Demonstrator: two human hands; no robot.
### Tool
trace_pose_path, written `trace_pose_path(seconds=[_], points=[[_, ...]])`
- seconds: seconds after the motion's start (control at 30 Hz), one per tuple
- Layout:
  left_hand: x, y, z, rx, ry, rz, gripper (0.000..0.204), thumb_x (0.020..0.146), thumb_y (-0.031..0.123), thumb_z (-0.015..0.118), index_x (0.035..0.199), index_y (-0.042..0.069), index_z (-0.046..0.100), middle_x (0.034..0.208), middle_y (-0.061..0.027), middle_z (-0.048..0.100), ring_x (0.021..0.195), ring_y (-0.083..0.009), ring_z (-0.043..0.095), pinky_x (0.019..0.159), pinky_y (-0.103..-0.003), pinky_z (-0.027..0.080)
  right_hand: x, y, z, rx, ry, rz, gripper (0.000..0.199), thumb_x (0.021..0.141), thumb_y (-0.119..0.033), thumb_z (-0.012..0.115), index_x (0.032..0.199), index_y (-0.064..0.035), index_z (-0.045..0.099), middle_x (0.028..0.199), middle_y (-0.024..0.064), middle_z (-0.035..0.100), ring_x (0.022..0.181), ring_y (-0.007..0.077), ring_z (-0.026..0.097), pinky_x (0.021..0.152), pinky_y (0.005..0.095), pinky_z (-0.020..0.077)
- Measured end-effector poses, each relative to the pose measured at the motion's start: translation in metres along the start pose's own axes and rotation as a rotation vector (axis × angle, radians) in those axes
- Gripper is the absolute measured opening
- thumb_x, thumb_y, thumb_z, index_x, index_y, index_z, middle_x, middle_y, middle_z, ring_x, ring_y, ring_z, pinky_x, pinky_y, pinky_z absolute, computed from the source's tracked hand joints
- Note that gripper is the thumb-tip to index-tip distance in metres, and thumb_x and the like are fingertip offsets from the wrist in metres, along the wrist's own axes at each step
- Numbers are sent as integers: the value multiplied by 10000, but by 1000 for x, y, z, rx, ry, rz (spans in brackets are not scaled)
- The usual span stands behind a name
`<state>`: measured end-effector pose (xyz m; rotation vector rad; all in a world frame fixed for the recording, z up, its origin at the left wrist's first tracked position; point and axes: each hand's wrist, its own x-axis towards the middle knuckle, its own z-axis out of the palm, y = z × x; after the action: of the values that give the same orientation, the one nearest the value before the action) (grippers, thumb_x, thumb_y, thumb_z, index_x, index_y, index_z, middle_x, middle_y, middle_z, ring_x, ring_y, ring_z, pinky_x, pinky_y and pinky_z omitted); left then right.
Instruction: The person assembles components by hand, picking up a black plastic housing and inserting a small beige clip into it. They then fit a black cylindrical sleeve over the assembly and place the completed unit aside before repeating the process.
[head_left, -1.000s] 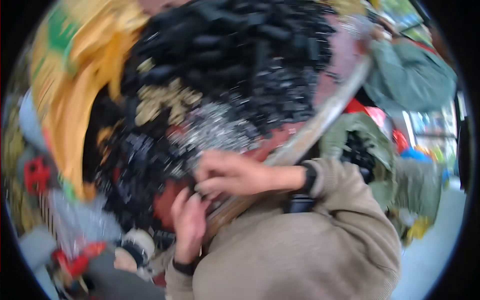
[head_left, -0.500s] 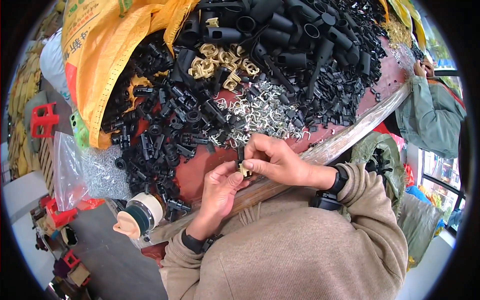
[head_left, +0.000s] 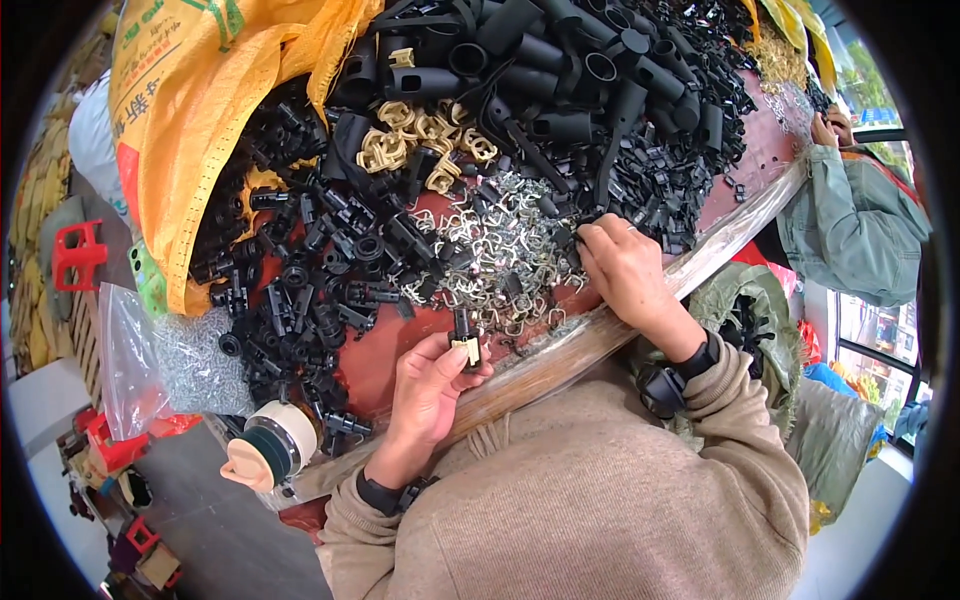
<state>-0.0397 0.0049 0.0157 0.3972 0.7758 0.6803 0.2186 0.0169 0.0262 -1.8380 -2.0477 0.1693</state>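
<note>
My left hand (head_left: 428, 388) pinches a small black plastic part with a cream piece (head_left: 464, 346) in it, upright between thumb and fingers near the table's front edge. My right hand (head_left: 632, 275) reaches out to the right, fingertips bent together at the border between the bent metal clips (head_left: 500, 235) and the small black plastic pieces (head_left: 650, 165). What those fingertips hold, if anything, is too small to make out. Left of the clips lie black plastic fittings (head_left: 340, 225). Behind the clips sits a little heap of cream plastic rings (head_left: 400, 140).
Large black tubes (head_left: 530, 70) are piled at the back. An orange woven sack (head_left: 190, 110) leans at the left, near a clear bag of small metal pieces (head_left: 200, 350) and a lidded cup (head_left: 272, 442). A wooden rail (head_left: 550, 365) edges the table. Another person (head_left: 850, 220) sits at far right.
My right hand has left the part in my left hand and moved right and away from me, to the pile. My left hand still holds the part, and the view has shifted slightly.
</note>
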Motion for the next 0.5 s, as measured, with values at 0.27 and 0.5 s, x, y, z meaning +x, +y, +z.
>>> trace_pose_path(seconds=[0.27,0.5], points=[[-2,2,3,-20,39,45,220,827,137,559,986,-14,542,885,-105,604,739,-161,603,636,-219,501,1,-6,-6,591,-188,198,170,794,-67,553,942,11,530,711,39,541,610,132,537,523,242,407],[-1,1,2,-43,21,17,271,819,154,577,1035,-5,535,898,-94,604,750,-154,604,634,-213,495,-3,-30,0,1215,-387,397,184,827,-90,545,970,20,511,718,-9,515,630,38,461,534,189,368]])
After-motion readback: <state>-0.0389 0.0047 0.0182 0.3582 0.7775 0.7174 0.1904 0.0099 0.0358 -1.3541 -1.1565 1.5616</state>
